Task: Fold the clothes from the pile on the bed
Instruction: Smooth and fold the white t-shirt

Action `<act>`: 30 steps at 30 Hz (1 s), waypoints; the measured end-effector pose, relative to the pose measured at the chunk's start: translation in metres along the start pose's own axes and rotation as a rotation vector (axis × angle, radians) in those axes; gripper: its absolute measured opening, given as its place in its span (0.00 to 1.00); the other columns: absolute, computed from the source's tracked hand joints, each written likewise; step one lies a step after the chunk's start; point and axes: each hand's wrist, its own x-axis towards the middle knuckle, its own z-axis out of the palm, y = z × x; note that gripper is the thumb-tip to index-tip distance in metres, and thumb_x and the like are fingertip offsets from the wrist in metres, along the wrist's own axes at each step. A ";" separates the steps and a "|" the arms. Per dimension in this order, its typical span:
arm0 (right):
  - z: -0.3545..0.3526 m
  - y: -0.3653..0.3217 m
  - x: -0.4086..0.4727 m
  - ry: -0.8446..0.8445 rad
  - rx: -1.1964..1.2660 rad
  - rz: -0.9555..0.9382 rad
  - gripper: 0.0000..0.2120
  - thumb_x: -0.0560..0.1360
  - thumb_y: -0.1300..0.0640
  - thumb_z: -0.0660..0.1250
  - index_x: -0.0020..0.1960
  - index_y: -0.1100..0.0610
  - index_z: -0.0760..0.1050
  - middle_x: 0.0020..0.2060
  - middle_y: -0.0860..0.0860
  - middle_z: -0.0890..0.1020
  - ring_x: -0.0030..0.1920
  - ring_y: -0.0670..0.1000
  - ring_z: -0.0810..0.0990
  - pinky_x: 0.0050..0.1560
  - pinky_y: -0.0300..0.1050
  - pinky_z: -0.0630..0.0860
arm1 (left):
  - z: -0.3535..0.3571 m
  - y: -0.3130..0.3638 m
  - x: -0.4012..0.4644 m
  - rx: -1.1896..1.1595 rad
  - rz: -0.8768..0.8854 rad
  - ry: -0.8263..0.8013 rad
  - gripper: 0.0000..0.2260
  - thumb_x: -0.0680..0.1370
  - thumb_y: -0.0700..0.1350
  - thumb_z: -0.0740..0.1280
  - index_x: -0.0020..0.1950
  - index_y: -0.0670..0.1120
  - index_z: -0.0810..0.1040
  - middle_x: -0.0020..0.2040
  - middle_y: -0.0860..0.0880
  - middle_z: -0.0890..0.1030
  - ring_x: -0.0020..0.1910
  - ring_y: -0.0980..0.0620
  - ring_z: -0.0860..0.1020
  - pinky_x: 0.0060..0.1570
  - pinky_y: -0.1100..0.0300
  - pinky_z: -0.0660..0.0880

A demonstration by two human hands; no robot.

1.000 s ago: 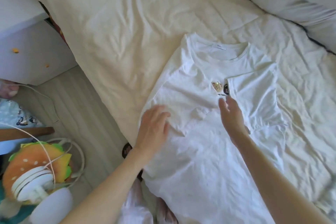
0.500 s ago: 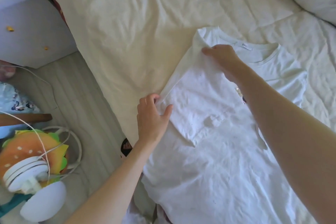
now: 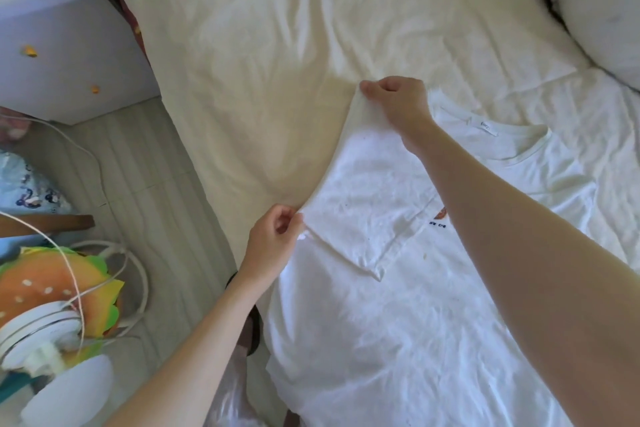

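One white T-shirt on one bed, my two hands pinching its folded edge, left hand at sleeve, right hand at shoulder, fingers curled closed on cloth

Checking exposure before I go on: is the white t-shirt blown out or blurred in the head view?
Head view: the t-shirt is very bright, though creases and the neck label remain visible; both hands, left and right, look sharp; the small chest print is too soft to read; wide-angle bending shows at the edges.
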 end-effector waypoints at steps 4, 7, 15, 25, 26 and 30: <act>0.010 0.018 -0.025 0.248 -0.496 -0.208 0.17 0.80 0.50 0.57 0.66 0.55 0.72 0.62 0.51 0.75 0.64 0.51 0.70 0.62 0.47 0.65 | -0.003 0.002 0.004 -0.012 0.007 -0.052 0.04 0.79 0.47 0.62 0.45 0.53 0.75 0.36 0.57 0.77 0.34 0.67 0.75 0.35 0.75 0.68; 0.020 0.036 -0.061 0.301 -0.665 -0.428 0.21 0.81 0.53 0.54 0.72 0.58 0.65 0.72 0.56 0.66 0.73 0.55 0.62 0.73 0.54 0.56 | 0.002 0.004 0.002 0.041 0.034 -0.104 0.01 0.78 0.51 0.64 0.48 0.56 0.74 0.44 0.57 0.79 0.43 0.64 0.77 0.41 0.72 0.71; 0.056 0.074 -0.087 -0.012 -0.788 -0.330 0.28 0.82 0.47 0.47 0.77 0.54 0.41 0.78 0.51 0.46 0.77 0.51 0.42 0.75 0.54 0.36 | -0.006 -0.015 -0.012 0.084 0.060 -0.164 0.11 0.77 0.48 0.67 0.35 0.54 0.71 0.27 0.63 0.73 0.28 0.64 0.71 0.29 0.74 0.65; 0.070 0.139 -0.222 -0.019 -0.706 -0.197 0.27 0.81 0.51 0.54 0.77 0.52 0.51 0.77 0.54 0.51 0.77 0.55 0.45 0.75 0.60 0.44 | -0.029 -0.075 -0.063 0.033 -0.164 -0.336 0.03 0.77 0.46 0.66 0.45 0.48 0.77 0.39 0.57 0.80 0.37 0.59 0.79 0.37 0.68 0.72; 0.069 0.150 -0.238 -0.016 -0.701 -0.166 0.27 0.81 0.52 0.56 0.77 0.52 0.52 0.77 0.54 0.52 0.77 0.55 0.47 0.74 0.60 0.45 | -0.029 -0.077 -0.066 0.029 -0.199 -0.380 0.02 0.77 0.45 0.68 0.49 0.51 0.77 0.43 0.58 0.81 0.40 0.62 0.80 0.38 0.71 0.73; 0.052 0.200 -0.316 0.027 -0.660 0.043 0.26 0.80 0.54 0.59 0.76 0.52 0.56 0.76 0.55 0.56 0.76 0.57 0.52 0.74 0.61 0.47 | -0.031 -0.097 -0.091 0.192 -0.273 -0.427 0.05 0.77 0.46 0.68 0.51 0.49 0.77 0.46 0.56 0.82 0.43 0.61 0.80 0.39 0.69 0.74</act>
